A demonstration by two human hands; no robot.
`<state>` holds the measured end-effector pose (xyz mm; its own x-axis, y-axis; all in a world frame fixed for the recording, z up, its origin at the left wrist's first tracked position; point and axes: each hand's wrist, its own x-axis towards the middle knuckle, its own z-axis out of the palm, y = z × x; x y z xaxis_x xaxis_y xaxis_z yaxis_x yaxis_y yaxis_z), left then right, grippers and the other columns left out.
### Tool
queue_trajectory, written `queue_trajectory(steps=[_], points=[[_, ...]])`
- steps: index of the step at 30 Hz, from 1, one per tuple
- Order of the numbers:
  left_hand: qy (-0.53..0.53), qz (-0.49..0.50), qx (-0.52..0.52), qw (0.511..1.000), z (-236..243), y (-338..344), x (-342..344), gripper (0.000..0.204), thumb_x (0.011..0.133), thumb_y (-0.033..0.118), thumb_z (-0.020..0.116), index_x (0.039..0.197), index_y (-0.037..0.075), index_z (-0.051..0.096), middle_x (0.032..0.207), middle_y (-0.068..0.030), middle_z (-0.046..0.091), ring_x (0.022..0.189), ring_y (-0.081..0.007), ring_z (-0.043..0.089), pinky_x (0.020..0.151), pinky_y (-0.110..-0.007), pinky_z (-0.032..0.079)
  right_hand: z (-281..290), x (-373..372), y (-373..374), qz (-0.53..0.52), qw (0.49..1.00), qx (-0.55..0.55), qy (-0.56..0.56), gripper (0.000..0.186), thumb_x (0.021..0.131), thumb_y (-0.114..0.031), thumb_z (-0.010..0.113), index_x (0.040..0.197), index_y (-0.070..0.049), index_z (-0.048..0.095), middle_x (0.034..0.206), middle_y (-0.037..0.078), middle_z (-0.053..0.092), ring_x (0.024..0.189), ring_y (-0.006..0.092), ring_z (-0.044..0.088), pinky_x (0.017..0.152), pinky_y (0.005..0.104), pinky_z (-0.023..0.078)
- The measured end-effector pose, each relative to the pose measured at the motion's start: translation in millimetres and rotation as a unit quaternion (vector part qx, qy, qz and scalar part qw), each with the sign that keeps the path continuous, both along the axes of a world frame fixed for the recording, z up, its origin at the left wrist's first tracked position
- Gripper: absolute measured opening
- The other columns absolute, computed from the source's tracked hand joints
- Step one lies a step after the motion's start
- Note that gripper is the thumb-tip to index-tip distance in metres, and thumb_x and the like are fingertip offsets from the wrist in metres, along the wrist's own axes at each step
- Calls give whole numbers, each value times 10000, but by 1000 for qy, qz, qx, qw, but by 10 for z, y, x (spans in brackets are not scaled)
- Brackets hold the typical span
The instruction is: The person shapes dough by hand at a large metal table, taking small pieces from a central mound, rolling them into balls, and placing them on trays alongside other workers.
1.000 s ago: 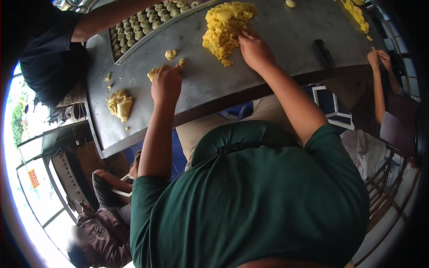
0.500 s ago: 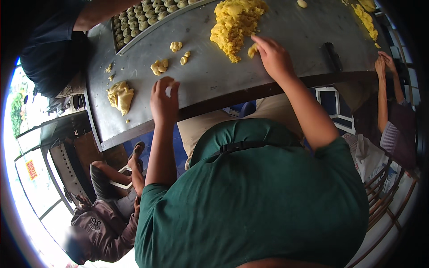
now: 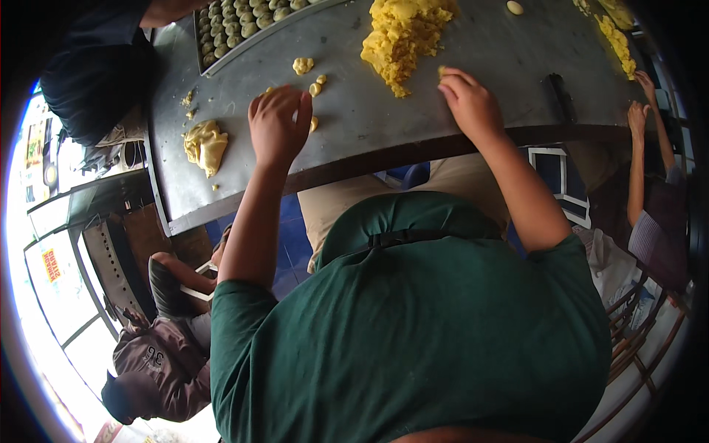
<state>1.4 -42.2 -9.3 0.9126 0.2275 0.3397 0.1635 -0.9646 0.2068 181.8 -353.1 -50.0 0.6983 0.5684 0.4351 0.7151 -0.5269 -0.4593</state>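
Note:
My left hand [image 3: 279,122] reaches over small pale-dough pieces [image 3: 316,88] on a metal table, fingers curved downward and thumb apart; what lies under its fingertips is partly hidden. My right hand [image 3: 473,107] pinches a small yellow morsel [image 3: 442,71] beside a large crumbly yellow mound [image 3: 399,40]. A smooth pale dough lump [image 3: 207,148] lies to the left of my left hand. A knobbly little dough piece [image 3: 303,65] sits just beyond it.
A tray [image 3: 251,46] of rounded pastries is at the far left, near a co-worker [image 3: 96,88]. A pale oval [image 3: 515,7], dark bar [image 3: 561,96] and more yellow mixture [image 3: 617,44] lie rightward. Another person's hands [image 3: 639,111] are at the right edge; someone sits lower left [image 3: 155,362].
My left hand drew back toward the table edge, then returned up to the dough pieces. My right hand moved right, away from the mound, taking a yellow morsel with it.

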Motion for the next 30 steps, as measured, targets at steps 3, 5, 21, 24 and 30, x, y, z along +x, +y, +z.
queue_trajectory(steps=[3,5,21,24,30], points=[[-112,20,-6,993,-2,-149,489,257,988,357,650,901,129,733,1028,-37,730,1066,-242,639,997,-470,406,47,77,197,30,999,-9,11,192,924,-98,702,1114,-107,726,1172,68,724,1057,319,687,886,414,580],[-182,12,80,980,-126,-233,669,246,943,346,662,794,151,680,871,-2,652,902,-250,604,883,-453,417,24,142,312,4,995,24,-101,181,916,-113,717,1097,-114,706,1155,82,719,1074,321,678,892,422,573],[-122,163,-131,970,-360,40,404,335,1051,326,498,889,98,683,941,-65,701,964,-305,636,900,-465,419,-162,244,209,-31,999,6,-19,407,948,-39,593,1347,-108,629,1370,126,633,1136,335,672,962,418,571],[-99,96,-10,990,-289,42,356,292,1019,323,565,881,101,696,897,-43,697,929,-283,634,879,-457,416,-257,53,147,-46,994,-74,-70,425,947,-37,601,1366,-105,599,1395,116,615,1147,335,663,1004,419,544],[-107,-54,83,989,-301,-133,539,305,1000,375,580,868,138,718,865,-46,685,921,-284,631,887,-447,417,14,-53,-280,71,997,-31,19,354,981,-146,646,1333,-123,614,1361,115,633,1164,329,660,1026,425,510]])
